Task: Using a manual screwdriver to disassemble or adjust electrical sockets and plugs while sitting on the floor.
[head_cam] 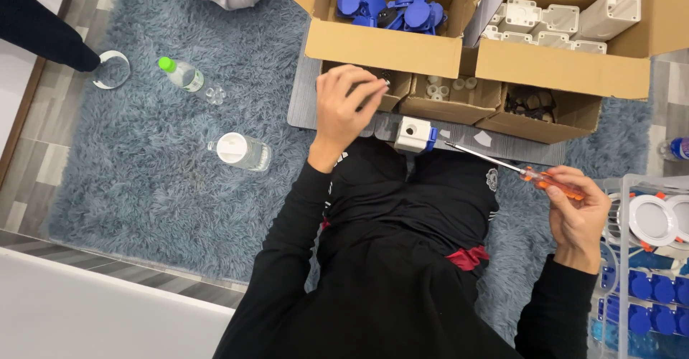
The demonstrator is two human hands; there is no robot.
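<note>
My left hand [349,108] hovers over the small open brown cardboard box [393,90] on the far left of the row, fingers pinched together as if on something tiny; I cannot tell whether a part is actually between them. My right hand [580,215] is closed around the orange handle of a slim metal-shafted screwdriver [515,168], whose tip points left toward the white square plastic socket housing with a blue edge [415,134]. That housing sits on the grey ribbed board [517,146] just beyond my lap, between my two hands.

I judge I am at the fastening step: fetching a small piece from the box to fit to the housing. The next move calls for bringing the pinch to the housing, seating the piece squarely, then lining the screwdriver tip up with it.

Farther off, a large cardboard box of blue round caps [387,8] stands left of a large cardboard box of white housings [560,21]. Two clear plastic bottles [240,151] lie on the shaggy grey-blue rug [143,187] to my left.
</note>
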